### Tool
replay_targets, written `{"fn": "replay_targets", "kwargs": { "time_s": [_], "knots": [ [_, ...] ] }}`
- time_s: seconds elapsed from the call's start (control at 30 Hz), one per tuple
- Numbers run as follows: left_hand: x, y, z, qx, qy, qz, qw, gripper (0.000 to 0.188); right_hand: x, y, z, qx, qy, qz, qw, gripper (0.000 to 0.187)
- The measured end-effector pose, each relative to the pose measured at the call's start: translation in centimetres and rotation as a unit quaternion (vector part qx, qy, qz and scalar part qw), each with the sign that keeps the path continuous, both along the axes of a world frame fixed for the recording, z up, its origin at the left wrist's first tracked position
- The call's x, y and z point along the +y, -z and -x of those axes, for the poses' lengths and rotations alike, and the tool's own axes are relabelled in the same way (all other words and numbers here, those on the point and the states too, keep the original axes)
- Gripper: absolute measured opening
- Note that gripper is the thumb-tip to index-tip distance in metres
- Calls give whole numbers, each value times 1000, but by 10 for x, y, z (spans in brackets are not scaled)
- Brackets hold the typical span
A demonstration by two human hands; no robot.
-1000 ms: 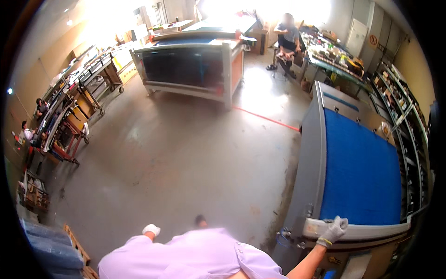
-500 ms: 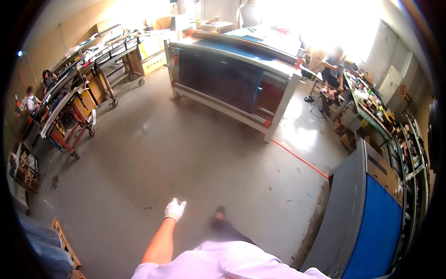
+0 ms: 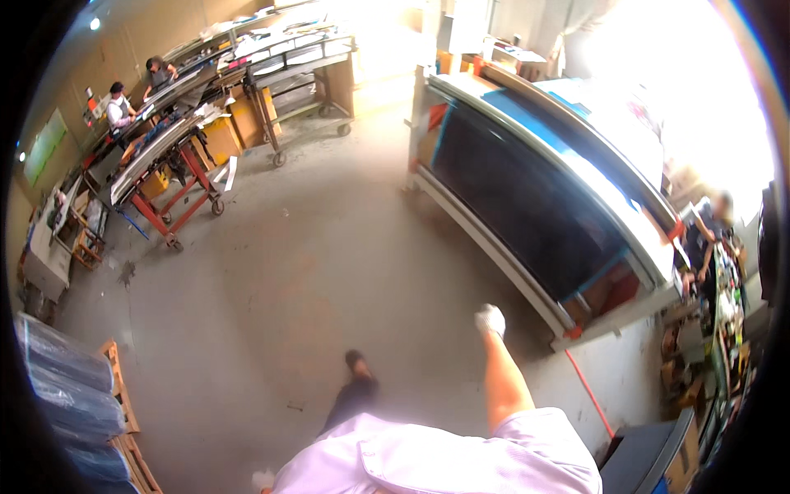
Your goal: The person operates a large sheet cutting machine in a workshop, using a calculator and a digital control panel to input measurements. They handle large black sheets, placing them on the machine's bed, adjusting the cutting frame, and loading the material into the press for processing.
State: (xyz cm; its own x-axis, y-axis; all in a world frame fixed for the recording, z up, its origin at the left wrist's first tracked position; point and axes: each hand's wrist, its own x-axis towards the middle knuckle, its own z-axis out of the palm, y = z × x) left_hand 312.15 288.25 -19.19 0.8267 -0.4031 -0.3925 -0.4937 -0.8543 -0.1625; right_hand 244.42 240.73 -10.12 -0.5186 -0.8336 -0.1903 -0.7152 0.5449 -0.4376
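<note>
My right hand [image 3: 490, 319], in a white glove, is held out in front at the end of a bare forearm. Nothing shows in it, and its fingers are too blurred to read. Nearest to it is the near lower corner of a long framed machine [image 3: 527, 210] with a dark sheet stretched down its side; the hand appears apart from it. Low at the picture's bottom edge, only a smeared white bit of my left hand [image 3: 263, 479] shows beside my light shirt. One dark-shod foot [image 3: 355, 362] steps forward on the grey floor.
Wheeled racks [image 3: 169, 156] with long strips stand at the far left, two people [image 3: 122, 111] beside them. Plastic-wrapped rolls [image 3: 70, 395] and wooden pallets [image 3: 123, 387] are at near left. A red hose [image 3: 588, 391] crosses the floor at right. Another person [image 3: 708, 235] is near a cluttered bench.
My view has turned left, so the machine sits farther right and closer. The right arm has come forward into view, while the left has dropped back to the bottom edge. The other foot is now forward.
</note>
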Motion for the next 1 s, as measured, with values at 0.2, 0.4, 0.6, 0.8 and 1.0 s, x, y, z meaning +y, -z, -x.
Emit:
{"fn": "replay_targets", "kwargs": {
  "time_s": [0.2, 0.4, 0.6, 0.8, 1.0],
  "knots": [
    [-267, 30, 3, 139, -58, -113, 982, 48, -259, 24, -78, 19, -297, 128, 946, 24],
    [-746, -14, 33, 363, -66, 203, 907, 52, -238, 100, -4, 195, -470, -365, 780, 25],
    [-1152, -130, 108, 389, 207, 361, 822, 35, -316, 110, 38, 93, -257, -588, 761, 27],
    [-1264, -33, 4, 314, 207, 145, 915, 57, -681, 160, -35, 121, -395, -432, 802, 28],
    [-1278, 13, -59, 242, 158, -102, 952, 47, -1127, 65, -157, -100, -242, 10, 965, 40]
  ]
}}
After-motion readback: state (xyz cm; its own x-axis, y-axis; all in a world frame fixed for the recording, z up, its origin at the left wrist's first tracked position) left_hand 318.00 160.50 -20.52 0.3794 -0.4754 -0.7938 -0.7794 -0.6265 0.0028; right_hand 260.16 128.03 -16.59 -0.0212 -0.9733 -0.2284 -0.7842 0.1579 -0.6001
